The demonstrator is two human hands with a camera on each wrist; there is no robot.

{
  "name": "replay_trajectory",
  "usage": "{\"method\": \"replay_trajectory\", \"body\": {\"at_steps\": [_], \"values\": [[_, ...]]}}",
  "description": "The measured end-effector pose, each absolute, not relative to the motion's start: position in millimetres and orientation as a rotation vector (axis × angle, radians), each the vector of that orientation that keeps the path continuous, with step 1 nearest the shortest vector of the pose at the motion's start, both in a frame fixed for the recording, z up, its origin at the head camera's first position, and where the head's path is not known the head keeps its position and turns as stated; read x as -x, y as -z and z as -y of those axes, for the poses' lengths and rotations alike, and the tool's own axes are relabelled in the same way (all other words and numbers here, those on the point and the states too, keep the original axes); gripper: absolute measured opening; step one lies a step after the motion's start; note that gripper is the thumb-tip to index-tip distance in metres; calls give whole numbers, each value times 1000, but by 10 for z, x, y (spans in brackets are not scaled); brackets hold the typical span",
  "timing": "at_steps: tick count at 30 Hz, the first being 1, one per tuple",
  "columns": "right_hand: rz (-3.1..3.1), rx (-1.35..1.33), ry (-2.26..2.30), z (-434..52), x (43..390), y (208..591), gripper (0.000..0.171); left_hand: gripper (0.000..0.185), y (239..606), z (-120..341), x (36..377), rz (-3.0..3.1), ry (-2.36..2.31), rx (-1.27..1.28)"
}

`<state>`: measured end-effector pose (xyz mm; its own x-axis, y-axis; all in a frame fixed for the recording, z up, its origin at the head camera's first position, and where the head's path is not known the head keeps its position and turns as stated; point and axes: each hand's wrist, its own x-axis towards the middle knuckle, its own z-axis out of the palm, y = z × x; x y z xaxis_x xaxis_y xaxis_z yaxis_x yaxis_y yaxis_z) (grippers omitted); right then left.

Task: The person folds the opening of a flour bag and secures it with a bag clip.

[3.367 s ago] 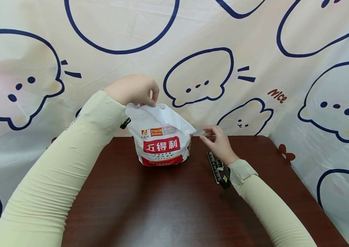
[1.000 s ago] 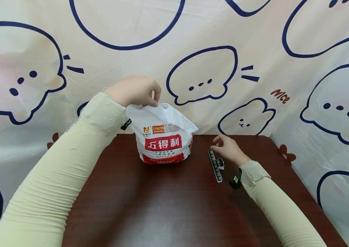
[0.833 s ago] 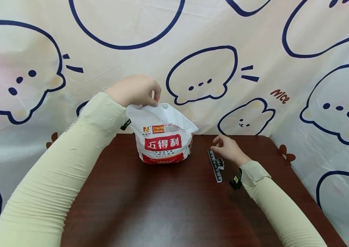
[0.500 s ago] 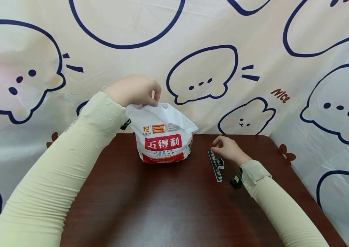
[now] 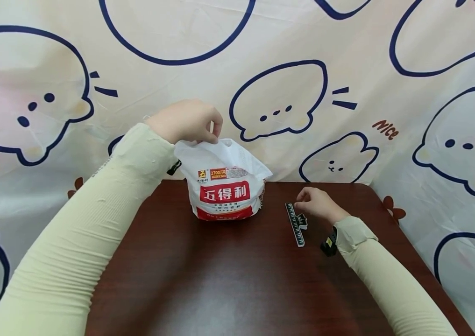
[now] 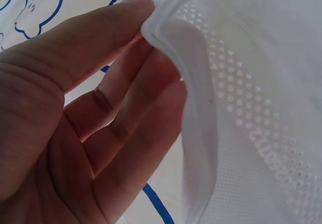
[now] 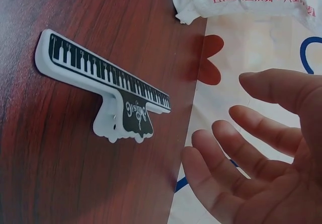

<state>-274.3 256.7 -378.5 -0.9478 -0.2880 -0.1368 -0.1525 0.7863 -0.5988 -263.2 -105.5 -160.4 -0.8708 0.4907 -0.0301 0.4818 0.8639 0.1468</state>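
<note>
Your left hand (image 5: 187, 120) pinches the top edge of the bag (image 5: 225, 186), thumb & fingers on the rim fold (image 6: 173, 48); the bag stands upright at the back of the table (image 5: 220, 280), red label facing you. Your right hand (image 5: 317, 204) hovers just beside the clip (image 5: 297, 223), fingers loose & slightly curled, holding nothing. The wrist view shows a gap btwn fingertips (image 7: 201, 143) and clip (image 7: 105, 93).

Risks, as I judge them:
- The pinch is thin, on one edge only. If it slips, the top flops and the bag may slump or tip toward the backdrop.
- The clip lies flat, so a fingertip grab could skid it on the smooth wood.

The clip lies right of the bag. Its long axis runs roughly front-to-back, far end by your fingers, near end toward you. The tab sticks out to the right, toward your wrist.
</note>
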Motion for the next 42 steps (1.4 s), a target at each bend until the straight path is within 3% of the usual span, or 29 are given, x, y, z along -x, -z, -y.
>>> {"method": "replay_trajectory", "body": {"at_steps": [42], "values": [[-2626, 138, 858, -2600, 2821, 4074, 18, 6, 1603, 1024, 2561, -3009, -146, -787]]}}
